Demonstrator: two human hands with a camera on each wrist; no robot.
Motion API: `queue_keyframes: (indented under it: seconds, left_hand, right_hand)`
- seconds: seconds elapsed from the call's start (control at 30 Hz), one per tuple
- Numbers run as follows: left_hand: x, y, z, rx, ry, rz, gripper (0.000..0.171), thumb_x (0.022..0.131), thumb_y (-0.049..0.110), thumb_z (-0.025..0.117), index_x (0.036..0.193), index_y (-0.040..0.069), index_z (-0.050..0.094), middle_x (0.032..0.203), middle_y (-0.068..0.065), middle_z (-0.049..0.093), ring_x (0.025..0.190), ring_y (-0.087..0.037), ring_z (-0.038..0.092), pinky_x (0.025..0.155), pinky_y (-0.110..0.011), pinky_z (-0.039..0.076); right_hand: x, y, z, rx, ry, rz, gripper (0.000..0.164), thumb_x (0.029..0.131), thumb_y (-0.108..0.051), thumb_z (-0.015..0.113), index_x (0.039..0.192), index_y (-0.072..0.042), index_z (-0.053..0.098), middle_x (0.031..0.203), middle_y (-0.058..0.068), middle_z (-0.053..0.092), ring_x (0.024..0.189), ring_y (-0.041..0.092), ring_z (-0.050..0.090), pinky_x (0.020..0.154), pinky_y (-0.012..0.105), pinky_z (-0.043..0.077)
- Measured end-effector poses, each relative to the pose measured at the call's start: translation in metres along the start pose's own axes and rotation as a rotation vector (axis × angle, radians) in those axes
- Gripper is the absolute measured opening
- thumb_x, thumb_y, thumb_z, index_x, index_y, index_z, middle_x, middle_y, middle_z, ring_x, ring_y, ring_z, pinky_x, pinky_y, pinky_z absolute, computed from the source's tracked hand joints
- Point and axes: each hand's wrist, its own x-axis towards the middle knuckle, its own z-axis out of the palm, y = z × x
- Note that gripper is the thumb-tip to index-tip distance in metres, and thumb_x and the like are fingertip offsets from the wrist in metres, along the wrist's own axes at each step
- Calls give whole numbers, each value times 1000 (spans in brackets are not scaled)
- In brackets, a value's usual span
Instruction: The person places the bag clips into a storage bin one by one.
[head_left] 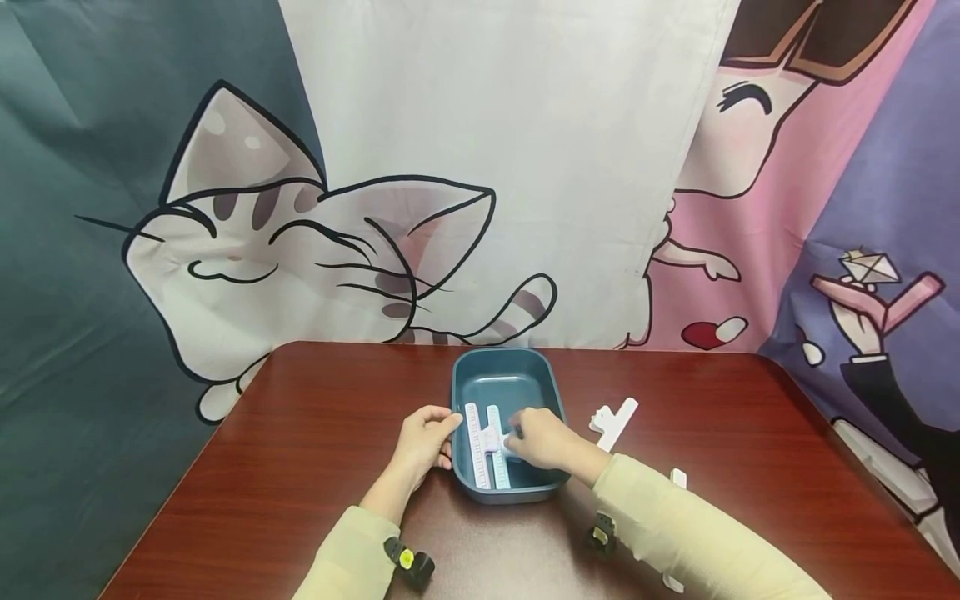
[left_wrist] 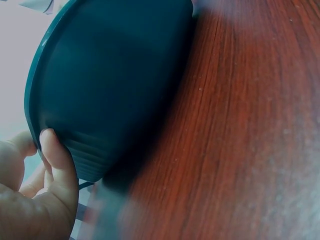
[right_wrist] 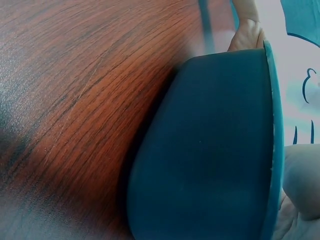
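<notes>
A dark teal plastic basin stands on the table. In it lie a pale pink ruler clip and, to its right, a light blue ruler clip, both lengthwise. My left hand pinches the basin's left rim between thumb and fingers, as the left wrist view also shows at the basin wall. Over the right rim reaches my right hand, its curled fingers pinching the light blue clip at its grip tab. The right wrist view has the basin's outer side covering most of that hand's work.
A white clip lies on the brown wooden table right of the basin. Another white piece sticks out from behind the right sleeve, which hides its middle. A cartoon-printed cloth hangs behind the table's far edge.
</notes>
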Motion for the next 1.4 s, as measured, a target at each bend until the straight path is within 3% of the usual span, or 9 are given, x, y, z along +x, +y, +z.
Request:
queue_keyframes:
  seconds: [0.4, 1.4]
  left_hand:
    - [2, -3, 0, -8, 3, 2, 27, 87, 16, 65, 106, -2, 56, 62, -2, 54, 42, -10, 49, 35, -22, 44]
    - [3, -3, 0, 1, 1, -3, 27, 86, 16, 65, 106, -1, 57, 63, -3, 55, 43, -10, 50, 36, -22, 45]
  right_hand:
    - [-5, -1, 0, -22, 42, -61, 42, 87, -24, 64, 121, 1, 59, 116, 17, 64, 110, 28, 61, 94, 46, 50]
    - [-12, 0, -11, -39, 147, -54, 37, 87, -28, 65, 118, -6, 63, 119, 11, 64, 116, 27, 58, 96, 47, 49]
